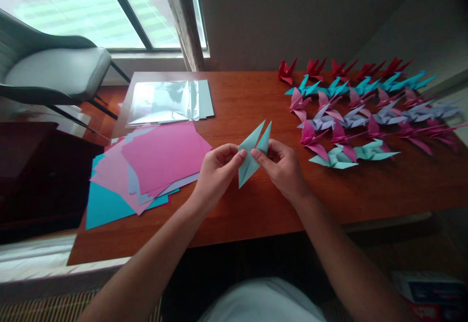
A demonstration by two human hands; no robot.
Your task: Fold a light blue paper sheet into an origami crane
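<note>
Between my two hands is a pale mint folded paper (247,166), a long diamond with a slit between its two upper points. My left hand (221,165) pinches its left side, thumb on the front face. On the right side, my right hand (281,163) grips it the same way, thumb on top and fingers behind. The paper is held above the wooden table, its points tilted up and to the right. Two finished mint paper cranes (338,157) stand to the right of my right hand.
Rows of red (286,72), blue, pink, lavender and magenta cranes (310,136) fill the table's right side. Loose coloured sheets (164,156) lie fanned out at left, with a clear plastic packet (164,102) behind them. A chair (54,68) stands by the window.
</note>
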